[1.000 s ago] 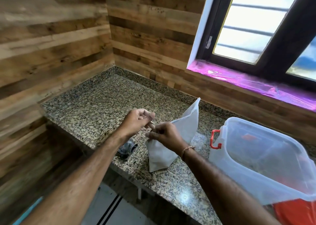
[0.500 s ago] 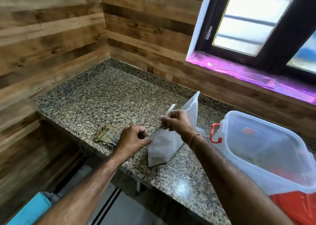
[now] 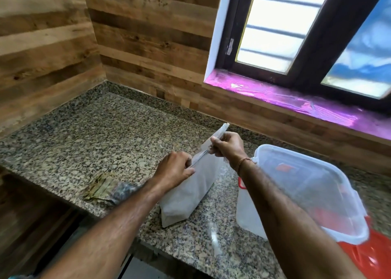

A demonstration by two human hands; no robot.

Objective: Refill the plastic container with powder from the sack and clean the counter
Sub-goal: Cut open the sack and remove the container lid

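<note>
A white sack (image 3: 190, 190) stands upright on the speckled granite counter (image 3: 95, 139), near its front edge. My left hand (image 3: 173, 169) pinches the near end of the sack's top edge. My right hand (image 3: 229, 144) pinches the same edge farther back, close to its raised far corner. To the right stands a clear plastic container (image 3: 249, 217) with a red latch and its translucent lid (image 3: 313, 185) on top. Whether the sack's mouth is open I cannot tell.
A folded greenish cloth (image 3: 101, 188) lies on the counter left of the sack, partly under my left forearm. Wood-panelled walls close the corner at left and back. A window with a pink-lit sill (image 3: 296, 100) is at the right. Something red-orange (image 3: 366, 255) lies below the container.
My hands have spread apart along the sack's top edge: the left dropped toward the near end, the right moved up toward the far corner. The view has tilted, bringing the cloth into sight.
</note>
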